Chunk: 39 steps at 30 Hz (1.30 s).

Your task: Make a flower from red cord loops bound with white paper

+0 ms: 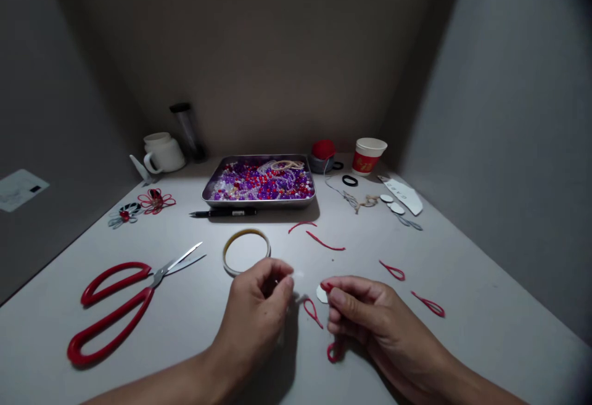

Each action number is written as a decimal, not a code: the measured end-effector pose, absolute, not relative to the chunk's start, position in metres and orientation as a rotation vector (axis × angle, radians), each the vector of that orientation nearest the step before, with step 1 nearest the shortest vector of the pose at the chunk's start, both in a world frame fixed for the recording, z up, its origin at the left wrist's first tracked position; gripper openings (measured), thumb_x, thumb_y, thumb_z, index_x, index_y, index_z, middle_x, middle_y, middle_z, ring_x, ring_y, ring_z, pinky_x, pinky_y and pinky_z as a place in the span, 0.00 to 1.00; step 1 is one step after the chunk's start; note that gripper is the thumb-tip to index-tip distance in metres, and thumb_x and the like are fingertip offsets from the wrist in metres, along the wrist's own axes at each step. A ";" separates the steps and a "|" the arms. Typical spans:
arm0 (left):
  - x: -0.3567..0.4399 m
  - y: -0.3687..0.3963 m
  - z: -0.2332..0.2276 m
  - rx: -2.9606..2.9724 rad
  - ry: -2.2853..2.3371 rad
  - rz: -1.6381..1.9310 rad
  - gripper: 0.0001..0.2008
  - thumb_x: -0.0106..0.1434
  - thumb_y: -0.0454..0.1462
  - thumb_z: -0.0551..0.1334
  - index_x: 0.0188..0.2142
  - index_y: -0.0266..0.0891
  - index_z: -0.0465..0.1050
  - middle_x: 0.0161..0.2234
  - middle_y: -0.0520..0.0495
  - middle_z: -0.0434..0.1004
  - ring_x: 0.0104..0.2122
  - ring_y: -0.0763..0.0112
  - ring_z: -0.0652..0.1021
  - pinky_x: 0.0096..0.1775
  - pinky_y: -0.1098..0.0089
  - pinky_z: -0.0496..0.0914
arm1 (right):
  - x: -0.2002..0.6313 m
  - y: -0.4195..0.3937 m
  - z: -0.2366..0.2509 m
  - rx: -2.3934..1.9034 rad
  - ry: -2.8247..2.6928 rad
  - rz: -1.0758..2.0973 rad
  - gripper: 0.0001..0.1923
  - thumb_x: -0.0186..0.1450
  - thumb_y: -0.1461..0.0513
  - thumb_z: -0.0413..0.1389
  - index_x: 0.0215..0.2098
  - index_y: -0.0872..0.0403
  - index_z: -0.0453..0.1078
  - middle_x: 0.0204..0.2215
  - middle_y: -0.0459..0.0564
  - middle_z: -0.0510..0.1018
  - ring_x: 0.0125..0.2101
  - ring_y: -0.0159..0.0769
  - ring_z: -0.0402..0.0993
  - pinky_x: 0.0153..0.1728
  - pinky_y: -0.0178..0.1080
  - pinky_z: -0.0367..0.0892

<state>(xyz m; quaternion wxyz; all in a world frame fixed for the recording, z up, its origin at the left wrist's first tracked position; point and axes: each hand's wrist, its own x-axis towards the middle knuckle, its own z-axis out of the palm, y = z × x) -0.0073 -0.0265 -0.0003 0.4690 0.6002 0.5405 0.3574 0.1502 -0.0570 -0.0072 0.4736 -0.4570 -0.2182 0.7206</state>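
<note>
Over a pale grey surface (462,306), the right hand (370,319) pinches a thin red cord loop (326,285) between thumb and fingers, a small white paper disc (321,294) just beside it. The left hand (259,306) has its fingertips drawn together (what they grip, if anything, cannot be told). Another red cord piece (313,312) lies between the hands. Near the left hand sits a yellowish tape ring (246,251); farther left lie red-handled steel scissors (124,300). Behind stand a black pen (222,212) and a metal tray of purple, red and white beads (259,184).
</note>
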 end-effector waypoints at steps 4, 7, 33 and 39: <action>-0.009 -0.027 -0.005 1.518 1.225 0.943 0.09 0.55 0.30 0.53 0.34 0.38 0.69 0.26 0.52 0.69 0.19 0.78 0.64 0.22 0.75 0.60 | 0.150 -0.058 -0.008 -1.090 -0.545 1.759 0.15 0.50 0.59 0.65 0.34 0.59 0.74 0.18 0.45 0.73 0.21 0.32 0.70 0.18 0.36 0.70; -0.009 -0.027 -0.006 1.595 1.192 0.929 0.08 0.55 0.29 0.52 0.25 0.37 0.68 0.26 0.50 0.68 0.22 0.76 0.66 0.24 0.74 0.61 | 0.150 -0.058 -0.009 -1.082 -0.548 1.754 0.15 0.50 0.59 0.65 0.34 0.59 0.74 0.18 0.46 0.73 0.22 0.32 0.70 0.19 0.35 0.70; -0.003 -0.040 -0.009 1.716 0.938 1.114 0.14 0.61 0.32 0.55 0.46 0.43 0.61 0.31 0.52 0.70 0.29 0.75 0.72 0.30 0.75 0.68 | 0.146 -0.062 -0.005 -1.308 -1.092 1.535 0.10 0.57 0.60 0.55 0.24 0.59 0.72 0.15 0.44 0.69 0.17 0.28 0.65 0.22 0.34 0.64; -0.006 -0.041 -0.011 1.833 0.844 1.153 0.17 0.60 0.28 0.55 0.48 0.44 0.60 0.32 0.51 0.71 0.31 0.74 0.74 0.33 0.75 0.70 | 0.146 -0.063 -0.002 -1.275 -1.095 1.578 0.10 0.58 0.60 0.55 0.25 0.60 0.72 0.15 0.44 0.69 0.18 0.28 0.66 0.22 0.33 0.64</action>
